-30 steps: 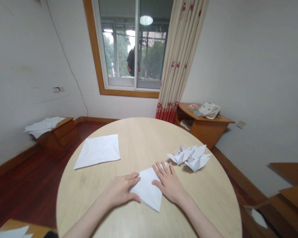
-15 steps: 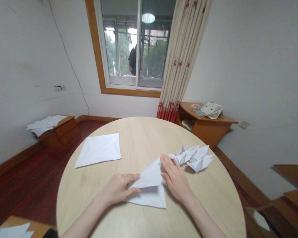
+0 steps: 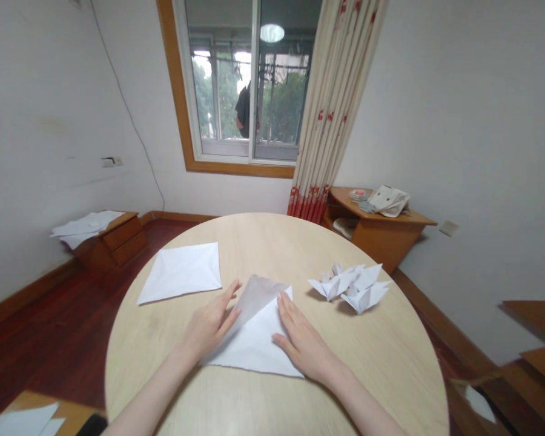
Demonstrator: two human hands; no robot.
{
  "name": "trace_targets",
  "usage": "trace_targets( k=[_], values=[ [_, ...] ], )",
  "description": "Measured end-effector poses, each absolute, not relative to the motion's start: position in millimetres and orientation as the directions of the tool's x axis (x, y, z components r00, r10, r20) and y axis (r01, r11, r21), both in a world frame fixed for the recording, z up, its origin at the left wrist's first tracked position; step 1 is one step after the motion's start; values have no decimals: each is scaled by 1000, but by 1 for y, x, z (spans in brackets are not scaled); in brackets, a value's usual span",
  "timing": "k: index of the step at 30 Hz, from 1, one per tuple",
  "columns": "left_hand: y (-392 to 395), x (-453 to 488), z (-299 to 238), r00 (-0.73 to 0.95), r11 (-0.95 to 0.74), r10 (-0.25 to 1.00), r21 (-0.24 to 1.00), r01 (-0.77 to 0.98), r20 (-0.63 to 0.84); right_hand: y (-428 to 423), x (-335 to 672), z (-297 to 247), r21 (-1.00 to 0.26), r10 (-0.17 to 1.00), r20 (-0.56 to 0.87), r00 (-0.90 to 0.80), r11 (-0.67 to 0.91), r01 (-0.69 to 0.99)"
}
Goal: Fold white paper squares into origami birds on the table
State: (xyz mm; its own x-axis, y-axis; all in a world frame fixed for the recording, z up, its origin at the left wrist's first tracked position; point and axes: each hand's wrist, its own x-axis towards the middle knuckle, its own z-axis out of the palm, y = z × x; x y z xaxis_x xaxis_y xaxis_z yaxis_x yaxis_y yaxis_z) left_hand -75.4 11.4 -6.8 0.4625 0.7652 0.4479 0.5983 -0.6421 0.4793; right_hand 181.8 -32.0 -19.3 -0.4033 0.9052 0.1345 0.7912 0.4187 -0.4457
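White sheet (image 3: pixel 254 348), lying on the counter (image 3: pixel 245 402) between my left fingers (image 3: pixel 228 292), parted beside its grey flap (image 3: pixel 258 293), and my right fingers (image 3: pixel 290 312), extended flat upon it; neither visibly gripping. Folding appears in hand; next, I judge, calls for levelling the flap.

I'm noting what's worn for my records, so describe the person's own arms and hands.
The left forearm and right forearm are bare, with no sleeves in view. The left hand and right hand are ungloved; no rings, watch or bracelet can be made out.
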Motion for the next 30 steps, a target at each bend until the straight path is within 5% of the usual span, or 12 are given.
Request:
trace_targets(
  k=[6,12,22,30],
  values=[
    [18,-77,-6,436,-692,667,285,664,605,-40,176,4,-469,806,0,-592,522,712],
    [25,-78,-12,503,-746,584,178,642,637,-47,175,17,-500,804,-106,-586,466,730],
    [11,-68,-23,666,-712,679,496,496,309,-43,196,23,-565,786,-231,-574,372,737],
    [-10,-53,7,690,-659,703,524,540,173,-42,197,25,-550,680,-393,-620,366,750]
  ],
)
